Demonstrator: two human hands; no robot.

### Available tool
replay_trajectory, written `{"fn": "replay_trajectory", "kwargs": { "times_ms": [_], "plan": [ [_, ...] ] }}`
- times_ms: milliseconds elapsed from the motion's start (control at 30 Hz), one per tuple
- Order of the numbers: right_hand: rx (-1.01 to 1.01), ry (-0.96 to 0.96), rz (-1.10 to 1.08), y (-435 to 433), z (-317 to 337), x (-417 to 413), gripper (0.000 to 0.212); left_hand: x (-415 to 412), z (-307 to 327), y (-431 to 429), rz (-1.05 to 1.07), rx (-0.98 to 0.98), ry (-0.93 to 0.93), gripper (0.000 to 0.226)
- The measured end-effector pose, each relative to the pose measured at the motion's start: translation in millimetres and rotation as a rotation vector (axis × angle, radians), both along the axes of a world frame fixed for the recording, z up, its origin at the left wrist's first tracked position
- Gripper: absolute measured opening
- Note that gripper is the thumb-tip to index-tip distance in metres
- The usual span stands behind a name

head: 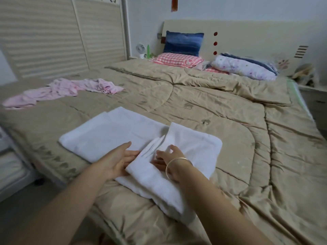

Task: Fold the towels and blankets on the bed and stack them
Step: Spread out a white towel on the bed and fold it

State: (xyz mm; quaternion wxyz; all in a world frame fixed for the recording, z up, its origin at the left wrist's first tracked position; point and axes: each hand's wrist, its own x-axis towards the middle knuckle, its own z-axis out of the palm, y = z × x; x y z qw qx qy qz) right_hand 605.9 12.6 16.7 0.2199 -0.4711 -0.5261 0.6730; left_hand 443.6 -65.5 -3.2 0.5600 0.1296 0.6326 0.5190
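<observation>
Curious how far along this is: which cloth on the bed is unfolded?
The pink cloth, crumpled at the far left; the white towel lies in flat folded layers.

Pale walls [247, 7], slatted wardrobe [44, 36], beige headboard [247, 38]
</observation>
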Motion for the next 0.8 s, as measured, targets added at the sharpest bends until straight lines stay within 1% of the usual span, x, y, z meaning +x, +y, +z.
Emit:
{"fn": "replay_trajectory", "kwargs": {
  "times_ms": [33, 67, 133, 200, 233, 300, 367, 400, 433, 467, 500, 567, 600, 633, 667, 733, 800],
  "plan": [
    [-0.032, 0.022, 0.006, 0.5, 1.9, -2.2, 0.04, -4.1, 0.0, 4.0, -0.033, -0.016, 0.021, 0.063],
    [-0.071, 0.054, 0.0, -0.5, 5.5, -1.2, 0.037, -8.5, -0.1, 8.6, -0.078, -0.037, 0.06, 0.067],
    [-0.088, 0.091, 0.007, 1.4, 7.0, 6.5, 0.039, -7.7, 8.1, 18.3, -0.176, -0.072, 0.193, 0.076],
    [-0.066, 0.068, 0.034, 0.6, 7.6, 15.1, 0.044, -3.3, 18.0, 29.7, -0.289, -0.118, 0.36, 0.085],
    [-0.034, 0.043, 0.051, -0.4, 8.4, 20.0, 0.046, 1.8, 22.4, 35.5, -0.338, -0.142, 0.459, 0.079],
    [0.018, 0.024, 0.082, -3.0, 8.6, 26.0, 0.051, 15.4, 28.8, 46.6, -0.43, -0.166, 0.659, 0.055],
    [0.046, 0.031, 0.109, -5.8, 9.4, 29.0, 0.05, 27.7, 29.3, 56.5, -0.51, -0.115, 0.835, 0.039],
    [0.067, 0.022, 0.121, -6.0, 9.7, 29.9, 0.047, 31.8, 27.0, 59.5, -0.533, -0.09, 0.935, 0.034],
    [0.12, -0.002, 0.137, -5.1, 8.9, 31.2, 0.045, 35.0, 25.7, 60.4, -0.53, -0.066, 1.029, 0.038],
    [0.233, -0.053, 0.152, -2.0, 6.9, 33.2, 0.045, 35.9, 25.0, 60.2, -0.518, -0.041, 1.1, 0.043],
    [0.396, -0.124, 0.157, 2.1, 7.1, 34.9, 0.046, 33.2, 25.9, 59.9, -0.501, 0.002, 1.136, 0.04],
    [0.746, -0.281, 0.158, 7.9, 8.1, 38.0, 0.041, 23.6, 28.2, 57.3, -0.457, 0.097, 1.142, 0.017],
    [0.886, -0.369, 0.167, 9.2, 8.7, 38.0, 0.036, 17.3, 28.2, 56.4, -0.433, 0.122, 1.134, 0.015],
    [0.972, -0.472, 0.19, 9.2, 6.9, 35.7, 0.037, 11.9, 26.5, 53.9, -0.417, 0.122, 1.112, 0.016],
    [0.991, -0.581, 0.236, 9.0, 5.7, 33.2, 0.046, 8.4, 23.7, 52.3, -0.42, 0.118, 1.099, 0.017],
    [0.89, -0.743, 0.381, 1.3, -0.6, 24.7, 0.06, 4.2, 11.1, 50.4, -0.429, 0.072, 1.126, 0.022],
    [0.875, -0.842, 0.502, -8.6, -14.2, 14.8, 0.069, 2.4, -2.5, 52.7, -0.43, 0.03, 1.177, 0.015]
  ]
}}
